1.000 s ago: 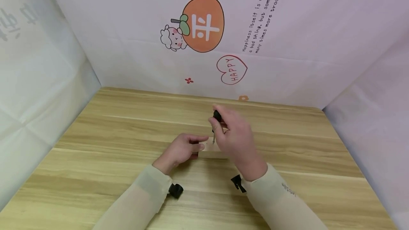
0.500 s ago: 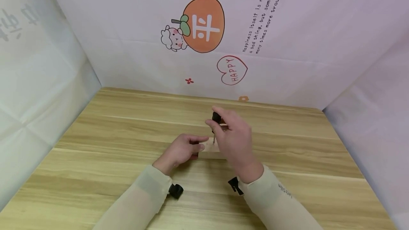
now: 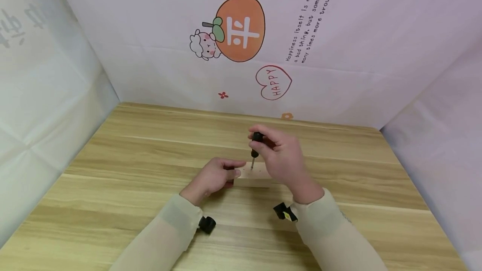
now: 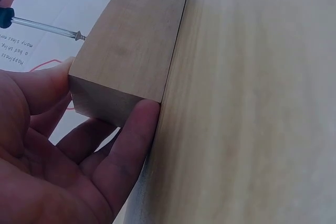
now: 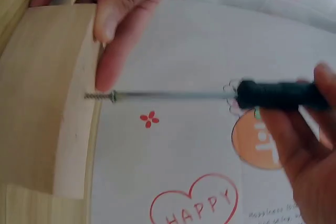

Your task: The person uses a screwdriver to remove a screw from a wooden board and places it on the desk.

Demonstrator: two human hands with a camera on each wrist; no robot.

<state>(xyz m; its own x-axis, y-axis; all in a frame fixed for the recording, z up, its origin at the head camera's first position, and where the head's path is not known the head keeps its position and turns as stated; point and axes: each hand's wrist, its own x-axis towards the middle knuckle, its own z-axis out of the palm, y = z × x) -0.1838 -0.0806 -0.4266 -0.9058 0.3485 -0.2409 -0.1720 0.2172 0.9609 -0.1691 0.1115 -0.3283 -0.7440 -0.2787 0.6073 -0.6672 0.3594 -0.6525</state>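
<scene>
A pale wooden block (image 3: 251,183) lies on the table, with small dark holes in its top face. My left hand (image 3: 214,177) grips its left end, the thumb and fingers spread over the edges and end face. Above the block my right hand (image 3: 284,154) holds a screwdriver (image 5: 178,96) by its dark handle, with fingers and thumb about the grip. The metal shaft stands nearly upright. Its tip meets the head of a screw (image 5: 100,96), whose threaded shank shows partly above the block's surface. In the left wrist view, the screw head (image 4: 80,36) sits close to the block.
The wood-grain table (image 3: 132,170) extends around both hands. Behind it hangs a white printed cloth (image 3: 169,78), with more cloth at the left and right sides. Black wrist mounts (image 3: 206,224) jut out from both sleeves.
My right hand has turned about the screwdriver handle and shifted slightly right, so more of the handle and block top shows. My left hand and the block have stayed in place.
</scene>
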